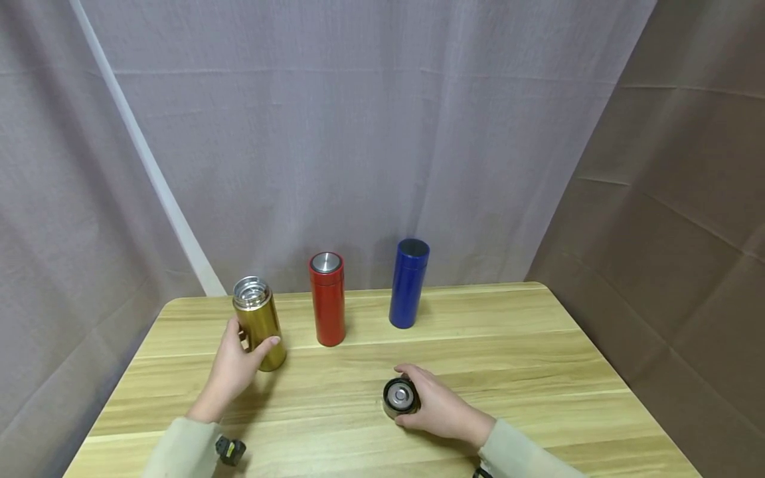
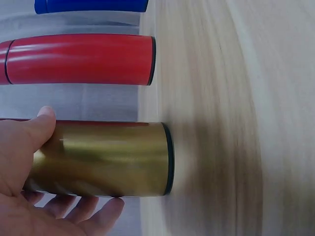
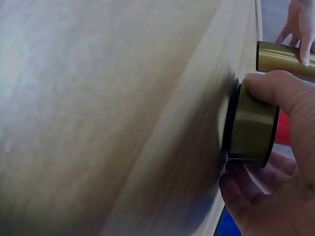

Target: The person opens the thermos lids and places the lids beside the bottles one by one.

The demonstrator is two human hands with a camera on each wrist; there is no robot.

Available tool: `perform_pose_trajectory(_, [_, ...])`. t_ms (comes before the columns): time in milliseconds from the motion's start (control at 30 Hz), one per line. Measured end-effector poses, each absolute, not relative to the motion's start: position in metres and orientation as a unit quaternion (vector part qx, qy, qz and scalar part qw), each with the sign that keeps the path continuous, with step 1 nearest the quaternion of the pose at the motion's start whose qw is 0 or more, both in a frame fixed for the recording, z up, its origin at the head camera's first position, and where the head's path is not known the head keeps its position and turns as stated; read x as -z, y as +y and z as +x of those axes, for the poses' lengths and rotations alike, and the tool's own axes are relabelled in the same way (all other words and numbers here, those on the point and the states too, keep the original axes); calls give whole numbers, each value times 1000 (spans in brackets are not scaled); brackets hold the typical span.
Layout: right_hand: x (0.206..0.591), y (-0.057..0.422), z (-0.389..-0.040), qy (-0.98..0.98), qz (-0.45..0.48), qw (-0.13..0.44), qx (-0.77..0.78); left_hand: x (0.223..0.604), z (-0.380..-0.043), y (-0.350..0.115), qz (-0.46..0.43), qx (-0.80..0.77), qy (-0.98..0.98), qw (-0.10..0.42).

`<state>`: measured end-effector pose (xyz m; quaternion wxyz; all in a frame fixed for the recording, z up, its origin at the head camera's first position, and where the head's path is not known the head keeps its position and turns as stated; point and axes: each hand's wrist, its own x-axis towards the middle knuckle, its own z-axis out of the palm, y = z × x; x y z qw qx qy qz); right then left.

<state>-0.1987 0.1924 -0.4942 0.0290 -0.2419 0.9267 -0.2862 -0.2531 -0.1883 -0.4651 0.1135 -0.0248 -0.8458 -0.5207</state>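
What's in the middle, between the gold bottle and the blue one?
The red bottle stands between the gold bottle and the blue bottle. It shows in the head view, and in the left wrist view too.

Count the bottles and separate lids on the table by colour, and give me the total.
Gold bottle, held by the left hand: 1
Red bottle: 1
Blue bottle: 1
Gold lid, held by the right hand: 1
Total: 4
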Motion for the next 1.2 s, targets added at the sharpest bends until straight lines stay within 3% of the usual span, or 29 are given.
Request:
perform_pose_trajectory(367, [497,190,-199,928,-245,32,278,465,-246,-189,2,534,-840,96])
perform_pose_trajectory(633, [494,190,-198,928,-241,44,279,468,-235,-185,-9,545,-829,124])
perform_pose_trajectory(833, [485,192,-201,925,-232,11,301,474,-215,-177,-15,525,-838,146])
perform_pose_trajectory(1200, [468,195,-211,917,-208,-23,339,475,-198,-158,-75,496,-856,125])
